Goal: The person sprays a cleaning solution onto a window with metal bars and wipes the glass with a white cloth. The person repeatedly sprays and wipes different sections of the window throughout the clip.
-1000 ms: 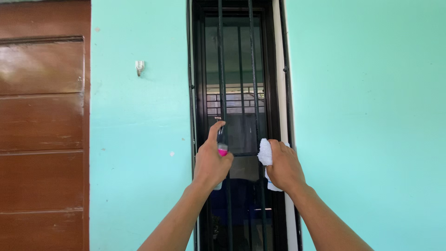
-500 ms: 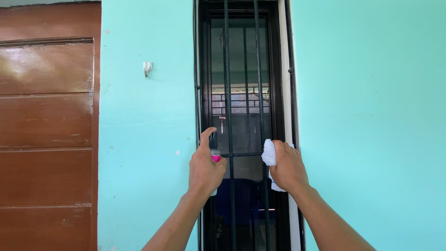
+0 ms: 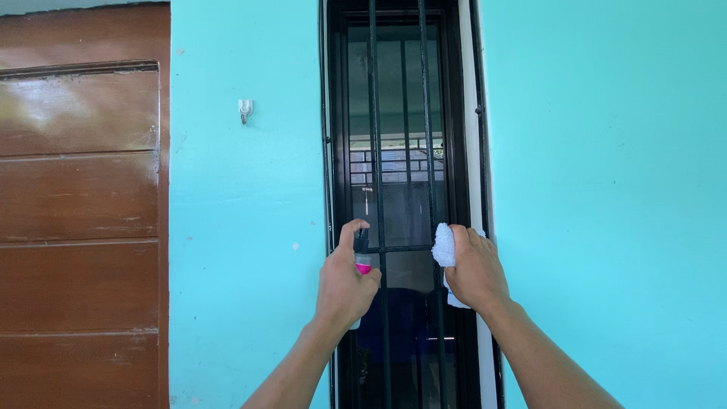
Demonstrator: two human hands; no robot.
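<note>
At the far left stands a brown wooden door (image 3: pixel 79 204), and between it and the window runs a strip of turquoise wall (image 3: pixel 246 227) with a small white hook (image 3: pixel 244 110) mounted high up. My left hand (image 3: pixel 344 280) comes next, raised in front of the narrow window (image 3: pixel 405 189) and wrapped closed around a small spray bottle (image 3: pixel 362 257) with a pink collar and dark nozzle; my forefinger is hooked over the top of the sprayer, and the bottle stands upright, its long axis running the same way as the bars. The nozzle faces straight ahead into the glass, just left of the first of the 2 vertical black bars (image 3: pixel 376 151), at the height of the horizontal crosspiece. To the right, my right hand (image 3: pixel 473 269) is bunched around a white cloth (image 3: pixel 443 246), fingers curled shut on it, the wad poking out toward the left and touching or lying just against the second bar; I cannot tell whether it presses the glass behind. Both hands sit at about the same height and near each other, the bottle left of the cloth, with the pane between the 2 bars lying directly ahead of both. Of the 2, the cloth hand looks nearer the window frame's right edge (image 3: pixel 469 151), beyond which more turquoise wall fills the view.
</note>
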